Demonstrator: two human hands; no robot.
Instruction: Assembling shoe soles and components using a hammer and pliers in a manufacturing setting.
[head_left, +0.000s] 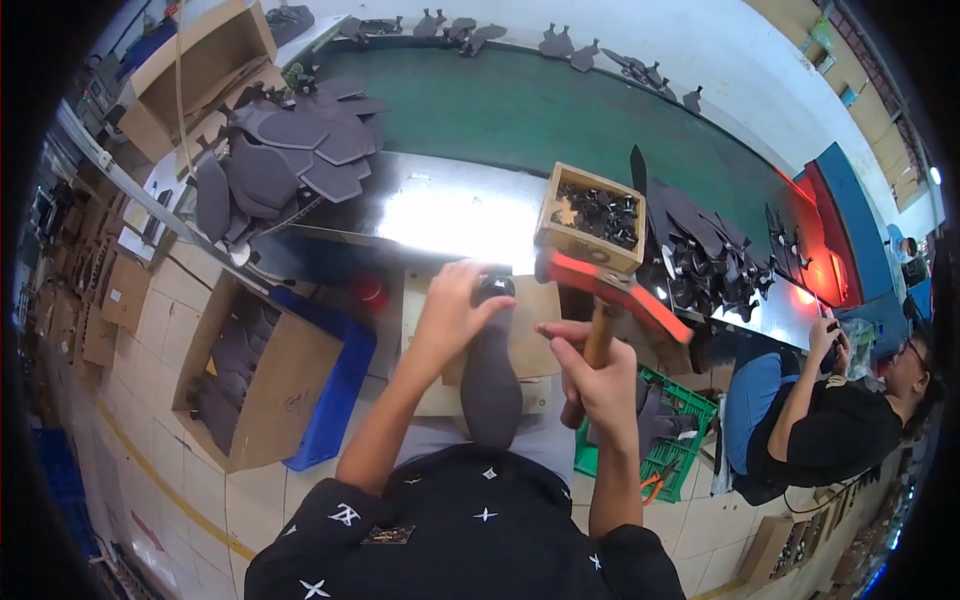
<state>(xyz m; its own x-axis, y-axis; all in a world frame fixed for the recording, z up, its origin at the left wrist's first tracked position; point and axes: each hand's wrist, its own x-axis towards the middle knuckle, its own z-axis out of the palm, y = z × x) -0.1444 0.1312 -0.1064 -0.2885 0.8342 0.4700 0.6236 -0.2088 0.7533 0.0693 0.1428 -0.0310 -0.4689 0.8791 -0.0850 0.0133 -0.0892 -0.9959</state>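
A dark grey, sole-shaped piece (491,375) lies lengthwise in front of me, its near end by my lap. At its far end sits a shiny black rounded part (493,290), which my left hand (450,308) grips between thumb and fingers. My right hand (603,385) is closed around the wooden handle of a hammer (598,335). The hammer's red-orange head is raised to the right of the sole piece, in front of the wooden box. My right index finger reaches left toward the piece; whether its tip pinches something small is unclear. Beneath lies a pale board (540,335).
A wooden box (588,254) of small black parts stands on the metal ledge (430,205). Grey pieces are heaped left (290,150) and right (695,235), beside a green belt (520,105). A cardboard box (285,400) and green crate (690,455) flank me. A seated co-worker (820,420) is at right.
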